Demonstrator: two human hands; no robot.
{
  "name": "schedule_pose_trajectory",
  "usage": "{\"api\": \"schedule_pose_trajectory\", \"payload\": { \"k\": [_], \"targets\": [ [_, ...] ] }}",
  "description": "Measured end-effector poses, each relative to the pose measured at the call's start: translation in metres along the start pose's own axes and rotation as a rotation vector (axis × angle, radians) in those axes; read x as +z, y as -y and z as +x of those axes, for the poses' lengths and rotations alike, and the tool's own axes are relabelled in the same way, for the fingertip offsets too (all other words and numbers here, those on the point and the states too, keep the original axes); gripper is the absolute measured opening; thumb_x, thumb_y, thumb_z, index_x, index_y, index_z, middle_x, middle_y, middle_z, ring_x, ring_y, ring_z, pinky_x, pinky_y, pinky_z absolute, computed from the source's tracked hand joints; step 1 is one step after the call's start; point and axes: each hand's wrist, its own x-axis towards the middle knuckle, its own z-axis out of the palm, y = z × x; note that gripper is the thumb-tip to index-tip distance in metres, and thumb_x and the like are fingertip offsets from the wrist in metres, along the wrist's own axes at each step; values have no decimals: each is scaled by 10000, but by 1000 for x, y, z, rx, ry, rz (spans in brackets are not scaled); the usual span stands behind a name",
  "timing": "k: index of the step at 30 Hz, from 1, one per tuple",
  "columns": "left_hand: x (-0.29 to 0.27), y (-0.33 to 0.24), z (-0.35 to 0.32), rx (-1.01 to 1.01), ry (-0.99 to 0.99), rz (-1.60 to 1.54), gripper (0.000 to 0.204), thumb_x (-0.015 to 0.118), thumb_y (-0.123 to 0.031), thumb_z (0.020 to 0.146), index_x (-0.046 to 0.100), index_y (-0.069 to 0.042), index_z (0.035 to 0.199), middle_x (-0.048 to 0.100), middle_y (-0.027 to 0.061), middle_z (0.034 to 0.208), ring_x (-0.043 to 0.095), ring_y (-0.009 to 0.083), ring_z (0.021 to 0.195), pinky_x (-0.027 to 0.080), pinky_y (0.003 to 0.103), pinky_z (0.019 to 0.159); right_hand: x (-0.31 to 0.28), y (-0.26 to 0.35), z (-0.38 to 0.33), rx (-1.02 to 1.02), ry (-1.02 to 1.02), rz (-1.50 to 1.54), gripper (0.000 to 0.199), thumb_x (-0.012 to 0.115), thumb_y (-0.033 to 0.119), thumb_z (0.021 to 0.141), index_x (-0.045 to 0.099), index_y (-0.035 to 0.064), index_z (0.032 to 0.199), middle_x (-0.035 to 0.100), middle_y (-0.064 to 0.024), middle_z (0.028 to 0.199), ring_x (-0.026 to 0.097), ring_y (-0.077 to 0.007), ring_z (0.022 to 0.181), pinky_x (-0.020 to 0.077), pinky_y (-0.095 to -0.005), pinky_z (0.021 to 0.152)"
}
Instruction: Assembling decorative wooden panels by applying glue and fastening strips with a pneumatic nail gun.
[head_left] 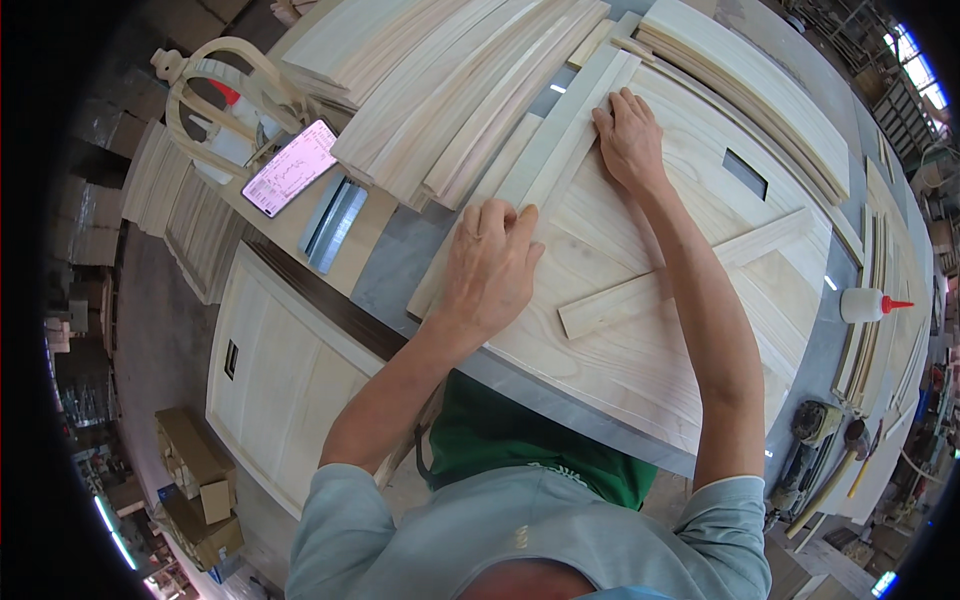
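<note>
A pale wooden panel (650,375) lies on the grey worktable (400,255) in front of me. Along its left edge runs a long wooden strip (572,150). My left hand (490,268) is closed over the near end of this strip, with fingers curled and thumb at its side. Farther up, my right hand (630,140) grips the strip near its far end, fingers bent and pressed down; their undersides are hidden. Beneath my right forearm, a loose flat slat (610,303) lies slantwise across the panel. The panel has a small rectangular slot (746,174) at its far right.
Stacked boards (420,90) fill the far left, with a phone (291,168) and metal piece (333,225) beside them. Long boards (750,100) line the far edge. A red-tipped glue bottle (865,305) and a hammer (853,440) lie right. Another panel (285,365) stands lower left.
</note>
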Motion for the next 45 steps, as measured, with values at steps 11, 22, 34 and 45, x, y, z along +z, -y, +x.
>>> {"api": "schedule_pose_trajectory", "payload": {
  "k": [11,22,34,45],
  "targets": [
    [54,3,95,227,-174,75,221,542,-103,763,585,14,946,551,148,1017,472,276,1019,379,372,857,-10,-7,10,-173,59,-117,261,504,158,883,570,10,1087,592,-195,1120,528,-399,1076,435,-445,917],
    [89,10,142,108,-52,119,258,509,-125,802,625,-3,997,567,113,1060,476,256,1038,377,363,880,-18,-22,11,-22,122,-18,357,516,89,869,523,6,1216,601,-179,1148,533,-354,1114,434,-417,930],
    [86,7,165,136,-39,150,194,509,-106,807,624,-26,942,574,120,1037,509,284,1010,397,414,854,-69,-21,1,14,243,-37,438,513,93,896,448,35,1325,509,-175,1299,491,-346,1187,406,-389,991],
    [101,8,176,118,14,186,249,462,-136,843,650,-34,970,588,96,1084,488,244,1050,364,383,872,-431,-100,-302,775,254,-329,430,504,174,945,417,-43,1306,567,-179,1200,553,-266,1061,416,-324,901]
  ]
}}
